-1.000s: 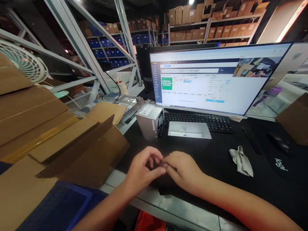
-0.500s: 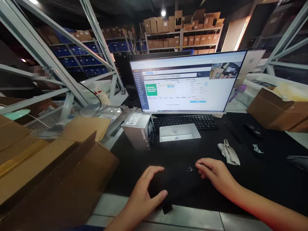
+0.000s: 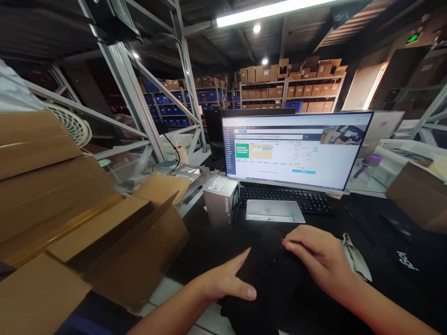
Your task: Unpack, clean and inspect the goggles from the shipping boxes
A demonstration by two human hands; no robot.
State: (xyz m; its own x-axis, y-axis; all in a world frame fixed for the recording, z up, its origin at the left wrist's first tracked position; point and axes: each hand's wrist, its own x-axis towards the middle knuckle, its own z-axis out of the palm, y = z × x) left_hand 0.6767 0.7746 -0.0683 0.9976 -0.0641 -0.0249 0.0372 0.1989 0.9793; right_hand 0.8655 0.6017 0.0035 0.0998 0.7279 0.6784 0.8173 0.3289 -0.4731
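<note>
A soft-looking black cloth-like item [image 3: 251, 314] lies against the black desk mat, so its outline is hard to make out. It hangs over the desk's front edge. My left hand [image 3: 226, 281] is closed around its left side, thumb on top and most fingers hidden behind it. My right hand [image 3: 319, 253] pinches at its upper right, fingertips pressed together. Beyond my hands stands a grey printed box [image 3: 218, 204] with a white label. Beside that box lies an open white box tray [image 3: 275, 211]. A crumpled grey cloth [image 3: 356, 258] sits partly behind my right hand.
A monitor [image 3: 279, 160] and a black keyboard [image 3: 316, 202] are at the back. Open cardboard cartons [image 3: 139, 251] crowd the left side. On the right are a mouse [image 3: 396, 225], a mouse pad [image 3: 407, 260] and another carton [image 3: 415, 195]. A metal frame [image 3: 134, 102] rises behind the cartons.
The view has tilted up. My left hand has gone from spread fingers to closing on the black item, which now shows larger over the desk edge. My right hand still pinches.
</note>
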